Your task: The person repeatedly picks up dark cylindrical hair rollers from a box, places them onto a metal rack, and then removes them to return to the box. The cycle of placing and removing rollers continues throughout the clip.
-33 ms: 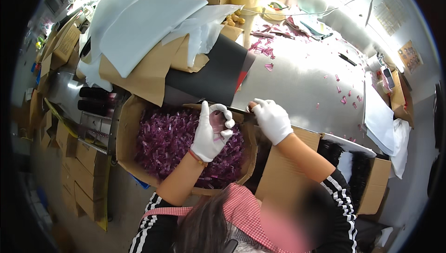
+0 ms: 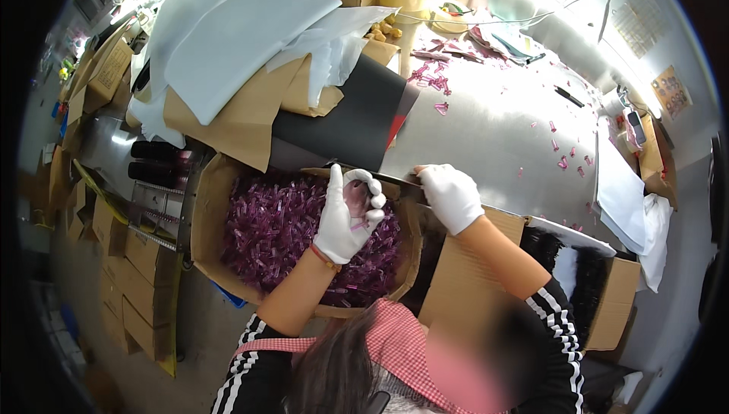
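Note:
My left hand [image 2: 345, 224], in a white glove, is above a box of small pink-purple clear pieces [image 2: 269, 232]. Its fingers curl around a pink see-through piece [image 2: 356, 197], with the thumb pointing up. To its right, my gloved right hand [image 2: 451, 197] is closed at the near edge of the metal table, its bare fingertips pressed together. Whatever they pinch is too small or hidden to make out. The cardboard box [image 2: 206, 243] with the loose pieces stands right in front of me.
On the metal table [image 2: 478, 137] lie scattered pink pieces [image 2: 440, 83] and a black pen [image 2: 569, 96]. White sheets [image 2: 250, 42] and brown paper [image 2: 216, 125] are heaped at the far left. A cardboard flap [image 2: 467, 277] and black bristly items [image 2: 588, 281] sit at the right.
My right hand has shifted slightly to the right, and its fingers sit a little differently. The left hand keeps its grip on the pink see-through piece almost unmoved.

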A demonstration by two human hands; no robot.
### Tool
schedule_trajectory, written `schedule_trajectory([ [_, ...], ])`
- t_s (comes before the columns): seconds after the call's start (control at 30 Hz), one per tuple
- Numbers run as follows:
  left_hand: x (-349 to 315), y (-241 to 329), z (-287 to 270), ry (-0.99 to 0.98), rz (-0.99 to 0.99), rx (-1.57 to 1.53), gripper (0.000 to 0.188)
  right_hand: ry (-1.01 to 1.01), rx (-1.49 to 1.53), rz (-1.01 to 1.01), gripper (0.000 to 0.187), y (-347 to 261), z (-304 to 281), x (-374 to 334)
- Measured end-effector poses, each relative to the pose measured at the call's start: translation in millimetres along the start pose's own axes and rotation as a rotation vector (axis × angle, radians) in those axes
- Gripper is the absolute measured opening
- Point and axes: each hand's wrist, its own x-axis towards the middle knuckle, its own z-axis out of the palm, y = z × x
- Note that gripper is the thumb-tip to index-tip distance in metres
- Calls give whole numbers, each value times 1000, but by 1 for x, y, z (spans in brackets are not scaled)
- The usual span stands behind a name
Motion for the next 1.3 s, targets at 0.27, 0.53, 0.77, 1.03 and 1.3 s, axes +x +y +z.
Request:
schedule_trajectory([
  [0.27, -8, -38, 40, 58, 6, -32, 54, 294, 272, 78, 33, -56, -65, -26],
  [0.53, -6, -87, 53, 23, -28, 72, 55, 353, 873, 645, 26, -79, -84, -51],
  [0.77, -8, -115, 56, -24, -35, -116, 39, 343, 64, 393, 39, -82, -79, -70],
  [1.03, -17, -120, 65, 66, -119, -115, 19, 129, 109, 47, 25, -77, -102, -108],
  [1.3, -31, -130, 58, 35, 178, 158, 23, 553, 243, 254, 17, -75, -62, -96],
])
